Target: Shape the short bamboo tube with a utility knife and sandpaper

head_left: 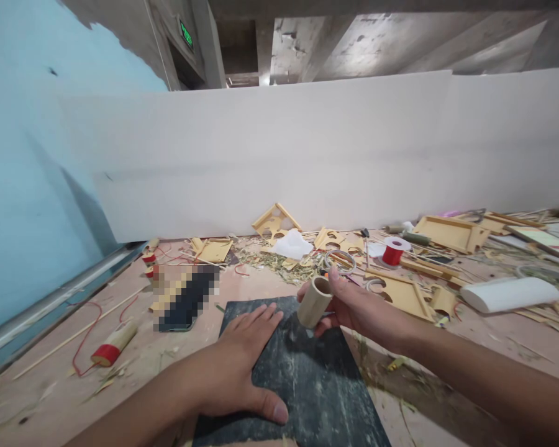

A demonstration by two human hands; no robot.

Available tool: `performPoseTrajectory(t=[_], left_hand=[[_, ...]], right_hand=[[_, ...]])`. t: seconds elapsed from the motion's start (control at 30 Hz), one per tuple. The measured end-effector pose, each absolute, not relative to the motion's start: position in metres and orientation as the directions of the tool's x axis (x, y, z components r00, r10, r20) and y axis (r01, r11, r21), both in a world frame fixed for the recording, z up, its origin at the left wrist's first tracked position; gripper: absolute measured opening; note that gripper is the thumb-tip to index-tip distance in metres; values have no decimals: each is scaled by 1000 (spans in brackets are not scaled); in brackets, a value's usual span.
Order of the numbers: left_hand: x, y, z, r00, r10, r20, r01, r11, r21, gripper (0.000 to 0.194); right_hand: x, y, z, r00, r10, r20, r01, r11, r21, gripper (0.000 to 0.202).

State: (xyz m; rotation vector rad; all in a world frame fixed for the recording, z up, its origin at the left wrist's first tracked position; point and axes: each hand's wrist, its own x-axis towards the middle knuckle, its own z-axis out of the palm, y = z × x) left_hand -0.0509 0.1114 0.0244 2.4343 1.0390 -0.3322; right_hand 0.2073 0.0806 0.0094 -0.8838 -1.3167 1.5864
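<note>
My left hand (pixel 245 366) lies flat on a dark, scuffed sheet (pixel 307 397), its fingers stretched forward and the thumb spread to the side. My right hand (pixel 349 304) is closed around a short bamboo tube (pixel 313 307). The tube leans slightly, with its hollow upper end showing. It is over the far part of the dark sheet; whether its lower end touches the sheet I cannot tell. Some of my right fingers are hidden behind the tube.
Left of the sheet lie a blurred phone (pixel 179 310) and a red-banded bamboo piece (pixel 114 344) with red cord. Behind are shavings (pixel 256 261), white paper (pixel 292 245) and a red spool (pixel 392 253). Wooden frames (pixel 400 297) and a white rounded block (pixel 510 293) lie right.
</note>
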Motion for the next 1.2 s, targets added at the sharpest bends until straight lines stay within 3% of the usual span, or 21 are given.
performPoseTrajectory(t=[0.3, 0.57, 0.73, 0.97, 1.1, 1.2], left_hand=[[-53, 113, 19, 696, 615, -370, 718, -602, 350, 131], [-52, 112, 23, 659, 630, -411, 751, -572, 329, 136], [-54, 114, 20, 681, 623, -385, 732, -585, 350, 137], [-54, 115, 19, 686, 628, -367, 727, -571, 382, 135], [-54, 114, 19, 691, 626, -362, 722, -580, 377, 134], [-55, 114, 20, 698, 617, -362, 716, -602, 355, 134]], right_hand=[[210, 80, 10, -325, 945, 37, -141, -10, -990, 59], [205, 82, 22, -247, 923, -294, -366, -370, -854, 79], [206, 78, 28, -220, 939, -266, -345, -330, -879, 61], [207, 74, 27, -328, 916, -231, -399, -356, -845, 70], [206, 75, 25, -279, 928, -248, -260, -322, -911, 50], [209, 77, 23, -137, 975, -176, 74, -167, -983, 36]])
